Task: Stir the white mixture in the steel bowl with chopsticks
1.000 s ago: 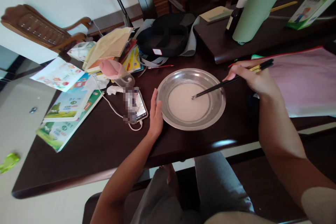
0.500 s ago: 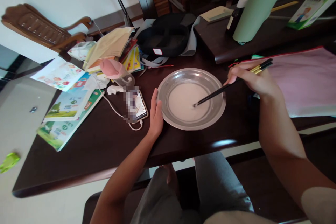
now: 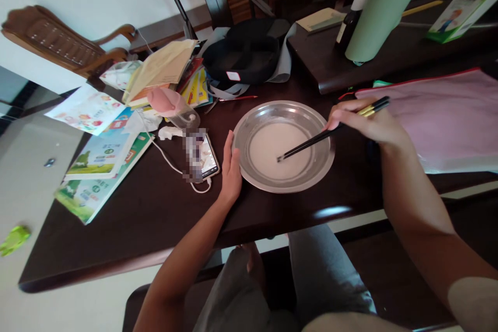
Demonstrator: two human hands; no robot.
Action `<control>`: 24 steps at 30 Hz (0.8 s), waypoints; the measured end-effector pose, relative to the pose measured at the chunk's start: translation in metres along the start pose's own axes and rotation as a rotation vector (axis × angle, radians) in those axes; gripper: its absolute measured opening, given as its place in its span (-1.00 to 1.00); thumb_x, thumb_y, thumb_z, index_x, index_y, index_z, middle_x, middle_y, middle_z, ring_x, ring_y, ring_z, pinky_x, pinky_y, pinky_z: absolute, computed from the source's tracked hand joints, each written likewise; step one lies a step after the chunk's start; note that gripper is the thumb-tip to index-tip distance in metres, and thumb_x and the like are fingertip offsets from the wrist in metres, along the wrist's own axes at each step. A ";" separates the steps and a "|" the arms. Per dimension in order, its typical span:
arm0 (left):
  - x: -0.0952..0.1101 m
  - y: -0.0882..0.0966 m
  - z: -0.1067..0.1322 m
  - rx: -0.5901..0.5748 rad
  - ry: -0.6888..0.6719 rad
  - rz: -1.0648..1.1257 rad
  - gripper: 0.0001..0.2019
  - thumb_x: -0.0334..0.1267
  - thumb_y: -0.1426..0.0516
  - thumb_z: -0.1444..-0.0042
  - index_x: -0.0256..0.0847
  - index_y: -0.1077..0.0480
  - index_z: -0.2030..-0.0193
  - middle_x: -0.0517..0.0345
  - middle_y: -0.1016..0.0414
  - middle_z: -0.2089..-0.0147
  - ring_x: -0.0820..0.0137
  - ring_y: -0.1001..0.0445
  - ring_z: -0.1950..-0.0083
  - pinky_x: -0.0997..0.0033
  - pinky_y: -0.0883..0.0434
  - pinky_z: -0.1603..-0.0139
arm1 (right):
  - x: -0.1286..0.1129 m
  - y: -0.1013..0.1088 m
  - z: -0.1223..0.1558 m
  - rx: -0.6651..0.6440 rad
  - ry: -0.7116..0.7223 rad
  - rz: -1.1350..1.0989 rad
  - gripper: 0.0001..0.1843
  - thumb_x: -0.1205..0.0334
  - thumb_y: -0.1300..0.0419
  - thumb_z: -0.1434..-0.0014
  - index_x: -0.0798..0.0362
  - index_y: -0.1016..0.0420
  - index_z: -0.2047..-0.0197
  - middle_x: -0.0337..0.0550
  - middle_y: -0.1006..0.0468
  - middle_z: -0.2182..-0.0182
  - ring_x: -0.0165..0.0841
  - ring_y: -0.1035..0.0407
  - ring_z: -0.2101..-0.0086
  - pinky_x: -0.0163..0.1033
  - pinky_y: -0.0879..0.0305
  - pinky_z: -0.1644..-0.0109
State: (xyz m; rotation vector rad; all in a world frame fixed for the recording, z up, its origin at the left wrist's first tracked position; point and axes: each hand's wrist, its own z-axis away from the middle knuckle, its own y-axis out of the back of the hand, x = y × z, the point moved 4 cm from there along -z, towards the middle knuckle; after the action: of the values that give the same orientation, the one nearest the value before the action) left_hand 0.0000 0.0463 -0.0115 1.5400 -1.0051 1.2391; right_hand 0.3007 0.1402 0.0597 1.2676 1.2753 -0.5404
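Note:
A round, shallow metal basin stands on the dark table, with whitish, cloudy liquid in its bottom. My left hand holds the basin's left rim, its thumb over the edge and its fairly straight fingers along the outside. In my right hand, above the right rim, is a pair of black chopsticks with gold bands near the top. The chopsticks slant down to the left, close together, and their tips are at the liquid.
Left of the basin lies a phone with a white cable. Behind it are a pink-topped bottle, booklets and a black case. A pink zip pouch lies right. A green cylinder stands on the raised surface behind.
My right hand has shifted slightly left, and the chopstick tips have moved left across the liquid. My left hand and the basin stay in place.

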 end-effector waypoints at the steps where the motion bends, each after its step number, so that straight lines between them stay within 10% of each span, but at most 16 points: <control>1: 0.000 0.000 0.000 0.000 -0.001 0.002 -0.38 0.16 -0.04 -0.31 0.03 -0.17 -0.44 0.13 -0.08 -0.56 0.23 -0.04 -0.57 0.14 0.02 -0.57 | 0.000 -0.005 0.000 -0.057 0.007 0.005 -0.67 -0.05 -0.27 -0.20 -0.03 -0.64 0.46 -0.17 -0.69 0.42 -0.28 -0.54 0.33 -0.18 -0.36 0.16; 8: 0.000 0.000 0.000 0.001 -0.005 -0.008 -0.39 0.16 -0.03 -0.31 0.04 -0.17 -0.44 0.14 -0.08 -0.56 0.24 -0.04 -0.57 0.15 0.02 -0.57 | 0.004 0.010 -0.001 0.189 -0.001 0.044 -0.65 -0.04 -0.27 -0.21 -0.03 -0.62 0.50 -0.22 -0.66 0.48 -0.29 -0.50 0.39 -0.17 -0.34 0.21; 15: -0.003 0.001 0.000 0.000 -0.004 0.013 -0.39 0.15 -0.04 -0.31 0.03 -0.16 -0.44 0.13 -0.05 -0.57 0.24 0.00 -0.58 0.16 0.04 -0.58 | -0.003 -0.010 0.000 -0.116 0.022 0.009 -0.69 -0.06 -0.28 -0.18 -0.04 -0.66 0.43 -0.16 -0.70 0.38 -0.26 -0.56 0.29 -0.17 -0.36 0.15; 21: -0.001 0.001 0.000 0.001 -0.006 0.008 -0.40 0.15 -0.04 -0.31 0.05 -0.18 -0.43 0.14 -0.07 -0.56 0.23 -0.01 -0.58 0.14 0.04 -0.58 | 0.001 0.010 0.000 0.212 0.010 0.047 -0.65 -0.03 -0.26 -0.21 -0.05 -0.60 0.52 -0.22 -0.65 0.47 -0.29 -0.50 0.38 -0.16 -0.34 0.18; 24: -0.001 0.001 0.000 0.003 -0.004 -0.002 -0.39 0.15 -0.04 -0.31 0.04 -0.18 -0.43 0.14 -0.08 -0.56 0.24 -0.01 -0.58 0.15 0.03 -0.58 | 0.000 0.006 0.001 0.092 0.006 -0.008 -0.63 -0.04 -0.27 -0.20 -0.04 -0.59 0.55 -0.21 -0.64 0.50 -0.28 -0.52 0.39 -0.17 -0.35 0.18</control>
State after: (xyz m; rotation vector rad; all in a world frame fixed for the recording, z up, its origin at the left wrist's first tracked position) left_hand -0.0009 0.0462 -0.0121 1.5456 -1.0044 1.2371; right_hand 0.3063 0.1416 0.0616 1.3414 1.2727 -0.6069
